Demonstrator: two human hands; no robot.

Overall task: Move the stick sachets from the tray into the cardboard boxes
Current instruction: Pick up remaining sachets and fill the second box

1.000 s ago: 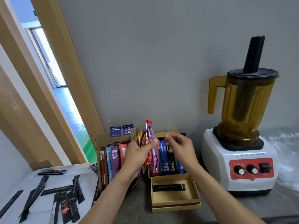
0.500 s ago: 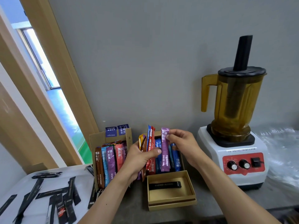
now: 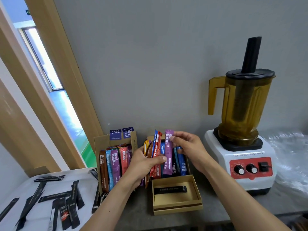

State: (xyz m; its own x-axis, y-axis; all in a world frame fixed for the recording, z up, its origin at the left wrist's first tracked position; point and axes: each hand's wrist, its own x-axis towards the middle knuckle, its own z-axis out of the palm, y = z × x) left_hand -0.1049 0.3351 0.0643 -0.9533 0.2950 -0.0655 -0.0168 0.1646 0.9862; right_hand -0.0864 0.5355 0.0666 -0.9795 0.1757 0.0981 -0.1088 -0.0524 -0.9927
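Observation:
My left hand (image 3: 144,163) grips a fanned bundle of coloured stick sachets (image 3: 155,150) in front of the right cardboard box (image 3: 187,160). My right hand (image 3: 186,147) pinches the top of a purple sachet (image 3: 168,154) that stands upright at the front of that box, which holds several blue sachets. The left cardboard box (image 3: 100,142) is packed with upright coloured sachets. Several black sachets (image 3: 55,197) lie scattered on the white tray (image 3: 15,189) at the lower left.
A shallow open cardboard box (image 3: 179,206) with one black sachet inside sits on the grey counter before the right box. A blender (image 3: 240,130) with an amber jug stands to the right. A wooden door frame (image 3: 55,80) rises at the left.
My right hand drew a purple sachet out of the bundle and holds it upright at the right box. The left hand keeps its grip on the bundle. The view has shifted slightly.

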